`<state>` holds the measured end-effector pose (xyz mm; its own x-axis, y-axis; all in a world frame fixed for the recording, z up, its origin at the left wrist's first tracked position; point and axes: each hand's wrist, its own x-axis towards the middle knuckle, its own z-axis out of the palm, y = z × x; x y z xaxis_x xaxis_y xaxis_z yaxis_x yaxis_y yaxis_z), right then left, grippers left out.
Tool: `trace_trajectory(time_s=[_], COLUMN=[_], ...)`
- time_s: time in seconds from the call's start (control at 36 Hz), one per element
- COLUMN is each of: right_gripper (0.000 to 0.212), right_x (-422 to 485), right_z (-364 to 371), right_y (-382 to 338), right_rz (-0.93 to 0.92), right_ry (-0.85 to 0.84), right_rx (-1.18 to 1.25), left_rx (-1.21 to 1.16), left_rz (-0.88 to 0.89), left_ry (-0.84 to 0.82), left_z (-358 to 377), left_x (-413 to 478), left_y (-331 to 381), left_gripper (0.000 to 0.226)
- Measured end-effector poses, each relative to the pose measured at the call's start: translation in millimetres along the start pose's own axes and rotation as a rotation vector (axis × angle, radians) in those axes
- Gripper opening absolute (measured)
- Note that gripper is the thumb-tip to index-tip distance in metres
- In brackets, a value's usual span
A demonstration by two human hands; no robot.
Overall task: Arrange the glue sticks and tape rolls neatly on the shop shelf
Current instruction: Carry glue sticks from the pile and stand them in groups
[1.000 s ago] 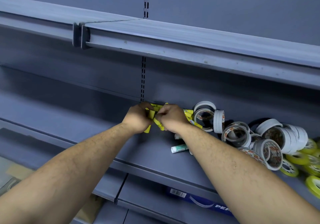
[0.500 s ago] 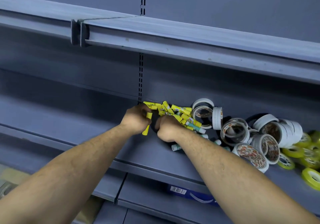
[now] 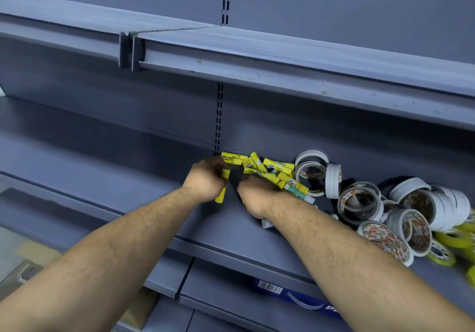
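At centre frame the left hand (image 3: 205,181) clamps one yellow glue stick (image 3: 220,196) nearly upright, probably to stand it apart from the rest. The right hand (image 3: 253,195) curls its fingers out of sight, so its grip cannot be told. Just behind, the glue sticks (image 3: 276,164) lie heaped at the back of the shelf (image 3: 231,229), with the tape rolls (image 3: 437,208) jumbled to the right.
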<state>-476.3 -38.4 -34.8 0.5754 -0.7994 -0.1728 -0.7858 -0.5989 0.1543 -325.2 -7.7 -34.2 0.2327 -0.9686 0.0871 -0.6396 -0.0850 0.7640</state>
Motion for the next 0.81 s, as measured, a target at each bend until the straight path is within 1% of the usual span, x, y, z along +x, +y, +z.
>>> trace_trajectory(time_s=[0.06,0.08,0.11,0.17,0.22,0.25,0.28,0.31,0.39,0.47,0.64,0.81], right_gripper=[0.032,0.027,0.021,0.012,0.010,0.012,0.013,0.014,0.013,0.015,0.019,0.014], right_x=[0.9,1.7,3.0,7.5,10.4,10.1,8.0,5.3,-2.9,-9.2,-26.2,-55.6], right_z=[2.0,2.7,2.6,1.1,-5.0,-9.3,-13.9,-18.1,-24.6,-24.2,-20.8,-14.3], right_y=[1.1,3.2,5.7,8.7,11.2,12.5,14.8,17.4,24.2,28.1,34.7,49.3], right_rz=[-0.020,-0.012,0.027,0.133,0.212,0.233,0.236,0.230,0.190,0.195,0.282,0.372], right_ry=[0.050,0.098,0.157,0.299,0.386,0.387,0.375,0.364,0.355,0.358,0.408,0.437], right_rx=[0.024,0.088,0.213,0.561,1.001,1.206,1.357,1.434,1.491,1.512,1.538,1.595], left_rx=[-0.012,-0.026,-0.055,-0.156,-0.300,-0.372,-0.433,-0.481,-0.588,-0.629,-0.682,-0.658], left_rz=[-0.011,-0.021,-0.036,-0.077,-0.106,-0.112,-0.110,-0.105,-0.093,-0.080,-0.060,-0.018], left_ry=[0.001,0.004,0.010,0.011,-0.011,-0.031,-0.050,-0.068,-0.129,-0.197,-0.262,-0.368], left_z=[-1.1,-2.0,-2.6,-4.5,-7.6,-9.2,-10.3,-11.3,-13.5,-12.3,1.4,22.5], left_x=[-0.4,-0.3,0.6,2.9,4.5,4.8,5.1,4.9,1.6,-0.7,-1.3,-2.1], left_y=[-1.9,-2.8,-4.2,-5.9,-6.1,-4.8,-3.1,-0.5,9.4,15.9,29.2,46.5], left_gripper=[0.031,0.031,0.032,0.034,0.035,0.036,0.037,0.037,0.039,0.042,0.042,0.043])
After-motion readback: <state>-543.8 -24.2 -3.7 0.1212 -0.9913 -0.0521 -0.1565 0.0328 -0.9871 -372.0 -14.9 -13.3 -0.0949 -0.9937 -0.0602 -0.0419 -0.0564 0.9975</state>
